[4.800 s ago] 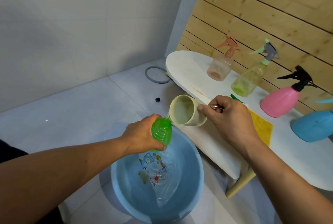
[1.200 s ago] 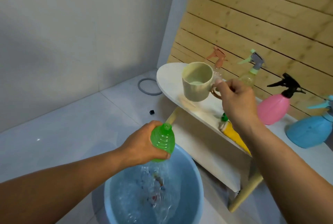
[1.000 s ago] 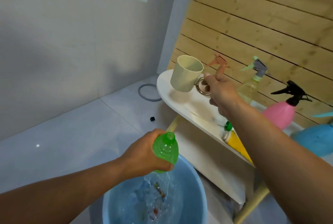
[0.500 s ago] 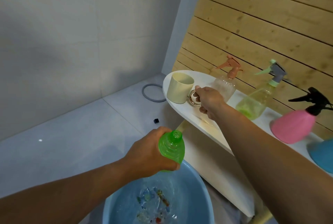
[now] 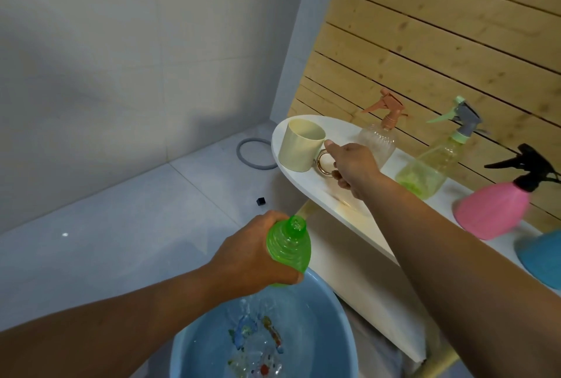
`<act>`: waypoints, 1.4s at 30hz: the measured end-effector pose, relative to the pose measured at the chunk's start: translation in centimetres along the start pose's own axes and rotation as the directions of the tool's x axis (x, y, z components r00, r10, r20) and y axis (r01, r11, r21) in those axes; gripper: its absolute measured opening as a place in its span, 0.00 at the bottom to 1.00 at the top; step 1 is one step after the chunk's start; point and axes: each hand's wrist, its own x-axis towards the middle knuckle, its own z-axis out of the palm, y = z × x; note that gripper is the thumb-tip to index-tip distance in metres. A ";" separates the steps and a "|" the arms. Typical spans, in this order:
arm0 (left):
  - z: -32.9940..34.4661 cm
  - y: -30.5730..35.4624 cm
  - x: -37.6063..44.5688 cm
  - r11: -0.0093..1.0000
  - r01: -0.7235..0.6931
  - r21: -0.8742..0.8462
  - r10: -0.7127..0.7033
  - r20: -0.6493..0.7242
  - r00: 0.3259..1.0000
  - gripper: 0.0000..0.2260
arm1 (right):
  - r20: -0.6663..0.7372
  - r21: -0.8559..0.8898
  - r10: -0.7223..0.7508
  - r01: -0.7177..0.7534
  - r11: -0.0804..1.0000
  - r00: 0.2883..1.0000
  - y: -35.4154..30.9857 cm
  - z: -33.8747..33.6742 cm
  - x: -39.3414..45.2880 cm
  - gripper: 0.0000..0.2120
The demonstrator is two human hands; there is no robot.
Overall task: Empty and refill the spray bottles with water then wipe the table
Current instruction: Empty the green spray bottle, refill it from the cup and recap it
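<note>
Left hand [image 5: 258, 256] grips the translucent green ribbed plastic bottle [image 5: 290, 245], fingers wrapped round its body. Bottle is over the round blue plastic basin [image 5: 343, 326], neck open, no sprayer on it, long axis tilted with the mouth toward 12 o'clock. Fill level isn't readable.

Right hand [image 5: 353, 169] is at the gold ring handle of the cream cylindrical mug [image 5: 300, 146], which stands upright on the 10 o'clock end of the white oval table [image 5: 376, 235]. Fingers curl at the handle; whether they actually pinch it or are letting go, can't tell.

Key relation: from the green bottle, the table sits at about 1–2 o'clock, with the right hand already over it and the left hand nearer the basin. The cap for this bottle isn't visible.

Containers:
- basin: shallow rippling water over a coloured print on the bottom
- mug: inside not visible
- clear ribbed bottle with salmon trigger [image 5: 379, 140]: looks near empty
- yellow-green clear bottle with grey trigger [image 5: 428, 171]: a little at the bottom
- pink opaque bottle with black trigger [image 5: 494, 210], blue opaque bottle [image 5: 540, 256]: contents hidden
</note>
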 end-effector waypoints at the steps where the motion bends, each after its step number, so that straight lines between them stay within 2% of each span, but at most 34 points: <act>1: 0.0 0.0 0.0 1.000 0.006 -0.001 -0.006 -0.003 1.000 0.38 | -0.007 -0.014 -0.021 0.021 1.000 1.000 -0.3 -0.3 -0.1 0.22; 5: -0.1 0.3 0.0 1.000 0.021 0.003 -0.021 -0.004 1.000 0.39 | -0.128 -0.142 -0.155 0.137 0.980 0.980 -1.1 -3.3 -0.4 0.24; 8: -0.2 0.7 -0.2 0.999 0.034 0.003 -0.034 -0.006 0.999 0.41 | -0.143 -0.446 -0.254 0.167 0.879 0.957 0.3 -8.2 -0.8 0.19; 11: 0.0 0.9 -0.5 0.999 0.039 0.017 -0.039 -0.008 0.999 0.42 | -0.092 -0.777 -0.083 -0.020 0.630 0.992 2.9 -13.0 -2.0 0.21; 13: 0.1 0.9 -0.8 0.998 0.052 0.021 -0.051 -0.015 0.999 0.41 | -0.126 -0.824 0.057 -0.137 0.549 0.990 5.1 -14.7 -2.9 0.25; 17: 0.5 1.1 -1.5 0.998 0.061 0.009 -0.061 -0.016 0.998 0.38 | -0.192 -0.718 0.166 -0.253 0.648 0.967 8.1 -14.6 -4.7 0.35; 22: 0.6 1.6 -1.8 0.998 0.058 0.011 -0.058 -0.022 0.998 0.38 | -0.259 -0.486 0.226 -0.329 0.809 0.939 8.9 -13.4 -4.6 0.48; 25: 0.5 1.7 -2.0 0.998 0.056 0.013 -0.056 -0.022 0.998 0.39 | -0.282 -0.291 0.289 -0.368 0.883 0.915 9.3 -12.9 -4.5 0.51; 27: 0.4 1.6 -2.1 0.998 0.060 0.023 -0.059 -0.021 0.998 0.39 | -0.279 -0.132 0.328 -0.374 0.918 0.903 9.7 -12.6 -4.4 0.49; 31: 0.2 1.5 -2.4 0.995 0.079 0.055 -0.079 -0.010 0.997 0.39 | -0.233 0.150 0.340 -0.312 0.938 0.911 9.3 -12.4 -5.2 0.27; 33: 0.2 1.5 -2.5 0.993 0.088 0.074 -0.088 -0.006 0.996 0.40 | -0.197 0.258 0.257 -0.203 0.945 0.946 7.5 -12.2 -6.7 0.22; 36: 0.2 1.6 -2.6 0.990 0.096 0.100 -0.096 -0.004 0.995 0.41 | -0.237 0.276 -0.027 0.094 0.956 0.971 3.7 -11.6 -9.8 0.20; 39: 0.4 1.7 -2.8 0.989 0.095 0.115 -0.095 -0.002 0.995 0.40 | -0.282 0.106 -0.359 0.401 0.910 0.890 0.0 -10.4 -13.8 0.22; 42: 0.7 1.9 -3.0 0.989 0.087 0.120 -0.087 0.001 0.996 0.39 | -0.221 -0.045 -0.561 0.566 0.823 0.798 -2.1 -8.9 -16.8 0.22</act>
